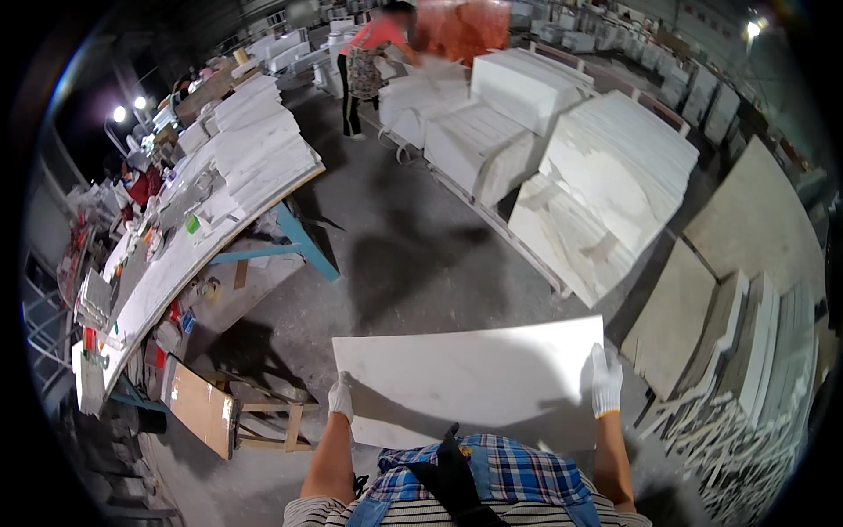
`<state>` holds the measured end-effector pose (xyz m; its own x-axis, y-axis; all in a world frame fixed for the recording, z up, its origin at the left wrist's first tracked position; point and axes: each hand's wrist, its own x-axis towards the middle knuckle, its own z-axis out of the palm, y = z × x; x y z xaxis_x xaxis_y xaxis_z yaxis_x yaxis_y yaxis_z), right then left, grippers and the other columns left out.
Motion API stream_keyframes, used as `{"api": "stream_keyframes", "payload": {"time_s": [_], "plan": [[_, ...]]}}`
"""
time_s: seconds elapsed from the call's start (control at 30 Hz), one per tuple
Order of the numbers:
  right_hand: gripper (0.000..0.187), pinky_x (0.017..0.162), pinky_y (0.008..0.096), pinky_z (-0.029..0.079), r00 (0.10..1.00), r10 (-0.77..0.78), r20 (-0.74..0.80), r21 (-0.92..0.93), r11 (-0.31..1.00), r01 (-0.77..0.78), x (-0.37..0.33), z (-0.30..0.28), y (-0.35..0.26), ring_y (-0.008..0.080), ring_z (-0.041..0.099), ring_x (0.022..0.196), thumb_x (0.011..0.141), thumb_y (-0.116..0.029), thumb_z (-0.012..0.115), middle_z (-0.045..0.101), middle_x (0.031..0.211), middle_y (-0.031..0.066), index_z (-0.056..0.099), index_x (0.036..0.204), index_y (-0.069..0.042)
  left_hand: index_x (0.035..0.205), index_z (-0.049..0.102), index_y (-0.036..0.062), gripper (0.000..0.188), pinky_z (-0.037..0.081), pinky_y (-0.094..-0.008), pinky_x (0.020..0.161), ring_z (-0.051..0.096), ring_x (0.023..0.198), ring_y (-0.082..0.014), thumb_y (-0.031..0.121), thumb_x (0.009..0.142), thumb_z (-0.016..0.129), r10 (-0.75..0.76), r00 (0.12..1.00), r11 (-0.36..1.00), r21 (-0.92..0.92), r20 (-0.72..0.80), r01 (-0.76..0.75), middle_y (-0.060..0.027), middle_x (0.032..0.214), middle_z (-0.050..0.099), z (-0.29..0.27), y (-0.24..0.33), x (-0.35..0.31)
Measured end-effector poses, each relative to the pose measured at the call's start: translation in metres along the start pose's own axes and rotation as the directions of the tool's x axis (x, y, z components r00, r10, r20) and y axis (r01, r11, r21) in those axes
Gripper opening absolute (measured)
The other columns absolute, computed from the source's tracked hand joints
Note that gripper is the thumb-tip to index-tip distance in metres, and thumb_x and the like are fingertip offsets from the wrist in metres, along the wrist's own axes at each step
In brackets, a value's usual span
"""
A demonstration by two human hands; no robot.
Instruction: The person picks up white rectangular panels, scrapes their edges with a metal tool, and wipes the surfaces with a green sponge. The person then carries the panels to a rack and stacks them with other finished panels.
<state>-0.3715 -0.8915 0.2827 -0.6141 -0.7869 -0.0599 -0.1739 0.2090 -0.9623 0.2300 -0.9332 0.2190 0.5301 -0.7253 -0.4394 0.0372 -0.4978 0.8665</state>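
Note:
A wide white marble slab (465,373) is held level in front of my waist, one hand at each short end. My left hand (341,398), in a white work glove, grips its left edge; the fingers are mostly hidden behind the stone. At the right edge my right hand (605,382), also gloved in white, lies with fingers along the top face near the far corner; its thumb side is hard to make out. Shadow falls across the near part of the slab.
On the left runs a long worktable (167,281) with stone sheets and tools. A wooden stool (272,426) stands beneath it. Stacked marble slabs (606,184) lean on a rack ahead right; stone strips (729,439) lie at the right. A person (373,66) bends over slabs farther off.

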Motion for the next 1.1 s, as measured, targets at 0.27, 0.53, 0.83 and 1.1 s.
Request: {"api": "stream_keyframes", "payload": {"time_s": [0.27, 0.53, 0.83, 1.1], "plan": [[0.046, 0.064, 0.0301, 0.04, 0.996, 0.084, 0.009, 0.017, 0.996, -0.084, 0.136, 0.06, -0.023, 0.0104, 0.042, 0.069, 0.099, -0.039, 0.057, 0.051, 0.071, 0.0002, 0.059, 0.079, 0.002, 0.11, 0.068, -0.0021, 0.06, 0.049, -0.0359, 0.08, 0.062, 0.093, -0.0191, 0.055, 0.095, 0.057, 0.082, 0.995, 0.992, 0.105, -0.047, -0.077, -0.0098, 0.099, 0.068, 0.109, 0.074, 0.122], [0.053, 0.077, 0.0317, 0.047, 0.998, 0.011, 0.064, 0.066, 0.998, -0.015, 0.336, 0.157, -0.086, 0.015, 0.057, 0.086, 0.098, -0.04, 0.058, 0.069, 0.093, 0.0099, 0.064, 0.106, 0.012, 0.107, 0.067, -0.0036, 0.058, 0.05, -0.0322, 0.076, 0.062, 0.084, -0.017, 0.052, 0.096, 0.057, 0.121, 0.989, 0.991, -0.044, -0.082, -0.125, -0.0088, 0.094, 0.068, 0.217, 0.2, 0.197], [0.045, 0.074, 0.0307, 0.048, 0.974, 0.024, 0.223, 0.342, 0.934, -0.102, 0.504, 0.291, -0.123, 0.0131, 0.058, 0.084, 0.1, -0.036, 0.055, 0.067, 0.091, 0.005, 0.065, 0.107, 0.008, 0.114, 0.065, -0.0066, 0.073, 0.05, -0.0398, 0.086, 0.066, 0.099, -0.0302, 0.061, 0.093, 0.051, 0.162, 0.963, 0.965, 0.239, -0.214, -0.109, -0.0194, 0.103, 0.07, 0.274, 0.301, 0.298], [0.04, 0.06, 0.026, 0.043, 0.994, -0.019, 0.11, 0.034, 0.999, 0.015, 0.675, 0.366, -0.152, 0.008, 0.052, 0.071, 0.101, -0.039, 0.054, 0.059, 0.078, -0.0004, 0.063, 0.094, 0.0, 0.131, 0.055, -0.0068, 0.081, 0.041, -0.0413, 0.103, 0.053, 0.125, -0.0414, 0.063, 0.09, 0.05, 0.094, 0.994, 0.953, 0.294, -0.051, -0.075, -0.0309, 0.129, 0.058, 0.409, 0.464, 0.474]]}}
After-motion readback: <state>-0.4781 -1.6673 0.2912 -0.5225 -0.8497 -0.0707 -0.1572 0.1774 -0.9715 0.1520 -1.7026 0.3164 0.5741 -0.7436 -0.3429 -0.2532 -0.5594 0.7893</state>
